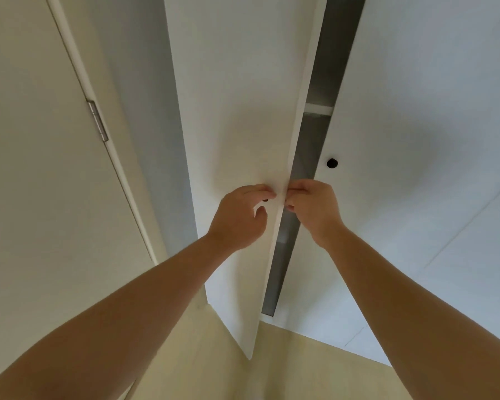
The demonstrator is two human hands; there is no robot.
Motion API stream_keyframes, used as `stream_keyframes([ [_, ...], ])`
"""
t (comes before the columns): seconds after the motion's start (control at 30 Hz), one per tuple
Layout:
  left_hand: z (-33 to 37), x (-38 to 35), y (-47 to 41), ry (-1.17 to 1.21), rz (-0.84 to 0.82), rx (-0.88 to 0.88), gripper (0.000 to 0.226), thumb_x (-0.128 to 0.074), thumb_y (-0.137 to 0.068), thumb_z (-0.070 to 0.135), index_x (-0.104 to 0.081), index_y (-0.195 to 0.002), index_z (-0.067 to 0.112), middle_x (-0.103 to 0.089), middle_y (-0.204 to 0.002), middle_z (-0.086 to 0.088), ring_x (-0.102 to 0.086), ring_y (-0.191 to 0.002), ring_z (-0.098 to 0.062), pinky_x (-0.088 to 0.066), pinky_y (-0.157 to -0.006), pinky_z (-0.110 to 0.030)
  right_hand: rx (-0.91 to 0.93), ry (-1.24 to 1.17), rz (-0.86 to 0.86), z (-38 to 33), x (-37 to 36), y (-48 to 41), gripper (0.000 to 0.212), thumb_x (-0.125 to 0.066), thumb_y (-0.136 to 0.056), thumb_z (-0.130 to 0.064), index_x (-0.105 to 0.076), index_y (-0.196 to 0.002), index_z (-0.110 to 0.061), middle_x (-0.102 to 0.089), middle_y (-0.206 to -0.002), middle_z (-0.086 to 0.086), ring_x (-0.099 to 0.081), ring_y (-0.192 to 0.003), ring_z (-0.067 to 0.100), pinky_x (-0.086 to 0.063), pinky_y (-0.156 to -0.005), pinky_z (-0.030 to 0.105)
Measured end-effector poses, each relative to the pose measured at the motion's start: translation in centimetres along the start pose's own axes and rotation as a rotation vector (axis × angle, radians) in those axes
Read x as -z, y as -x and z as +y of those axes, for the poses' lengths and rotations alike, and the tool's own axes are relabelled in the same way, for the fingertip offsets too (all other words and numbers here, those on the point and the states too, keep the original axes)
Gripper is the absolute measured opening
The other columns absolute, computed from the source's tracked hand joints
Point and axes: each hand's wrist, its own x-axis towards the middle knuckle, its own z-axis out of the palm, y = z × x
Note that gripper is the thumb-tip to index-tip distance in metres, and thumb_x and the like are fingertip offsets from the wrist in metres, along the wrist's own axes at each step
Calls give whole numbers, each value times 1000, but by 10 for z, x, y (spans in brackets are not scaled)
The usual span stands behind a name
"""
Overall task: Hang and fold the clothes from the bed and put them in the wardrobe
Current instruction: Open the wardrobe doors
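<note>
The person stands close up to the wardrobe, both arms raised to the line where its two doors meet. The left door stands slightly ajar, and a dark gap runs top to bottom between its free edge and the right door, with a shelf just visible inside.

Both hands meet at that free edge at the same height. The left hand is on the door's face, forefinger and thumb curved either side of a small dark knob; I can't tell whether they actually pinch it. The right hand comes in from the gap side, its fingers curled tight onto the door's edge.

The edge runs upright, and the door appears to hinge at its far left side. So I'd judge the pull has to come toward the person and swing leftward. The right door is untouched, its own knob just above the right hand. No clothes or bed are in view.
</note>
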Motion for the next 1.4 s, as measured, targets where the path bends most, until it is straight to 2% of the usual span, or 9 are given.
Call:
stream_keyframes([
  [0.1, -4, 16, 17, 132, 80, 130, 37, -62, -82, 8, -75, -113, 21, -72, -117, 12, -64, -113, -4, -46, -104, -17, -36, -77, 51, -7, -19, 15, 20, -58, -77, -7, -77, -78, -12, -74, -72, 8, -72, -74, 33, -62, -70, 52],
  [0.17, -7, 28, 28, 305, 122, 238, 40, -63, -80, -5, -77, -109, 18, -73, -114, 10, -68, -107, -8, -54, -98, -24, -45, -119, 52, -13, -31, 22, 19, -56, -76, -5, -74, -73, -3, -72, -69, 14, -71, -70, 35, -62, -65, 51],
  [0.3, -10, 54, 45, 396, 223, 356, 37, -63, -79, -12, -79, -97, 16, -75, -101, 7, -72, -95, -9, -57, -90, -25, -69, -171, -63, -28, -54, 34, 36, -50, -76, 0, -77, -62, -18, -76, -70, 2, -75, -65, 22, -60, -53, 30],
  [0.4, -15, 74, 54, 397, 276, 443, 31, -63, -80, -11, -80, -89, 13, -76, -91, 7, -72, -88, -6, -56, -86, -20, -55, -184, -172, -37, -73, 44, 39, -50, -74, 1, -78, -64, -23, -77, -73, 2, -76, -68, 21, -57, -51, 27],
  [0.87, -64, 156, 97, 655, 486, 652, 29, -53, -87, -13, -73, -92, 7, -75, -93, -9, -71, -91, -24, -57, -90, -34, -10, -283, -475, -79, -173, 79, 19, -63, -66, -20, -79, -73, -16, -78, -79, 3, -76, -81, 17, -63, -68, 33],
  [1.03, -85, 182, 104, 750, 561, 704, 26, -46, -91, -13, -69, -94, -2, -72, -93, -19, -70, -86, -29, -58, -85, -32, 53, -282, -580, -91, -209, 87, 32, -64, -88, -10, -81, -72, -31, -78, -88, 1, -74, -93, 16, -61, -88, 41],
  [1.17, -106, 200, 107, 749, 610, 747, 29, -41, -87, -17, -67, -98, -9, -70, -88, -21, -68, -79, -31, -58, -81, -35, 101, -202, -642, -101, -236, 91, 29, -60, -93, -17, -79, -79, -35, -72, -103, 14, -62, -107, 40, -50, -98, 57],
  [1.3, -119, 213, 106, 759, 635, 784, 36, -38, -86, -18, -69, -90, 0, -74, -85, -11, -71, -78, -22, -58, -74, -29, 112, -196, -698, -108, -259, 87, 41, -59, -98, -23, -74, -70, -48, -75, -90, -11, -68, -103, 15, -52, -103, 40],
  [1.4, -125, 220, 109, 790, 636, 780, 39, -36, -88, -18, -70, -93, 1, -75, -88, -9, -73, -81, -20, -59, -76, -27, 134, -197, -738, -110, -276, 82, 30, -57, -101, -22, -75, -88, -42, -70, -83, -29, -64, -92, -10, -49, -95, 22],
])
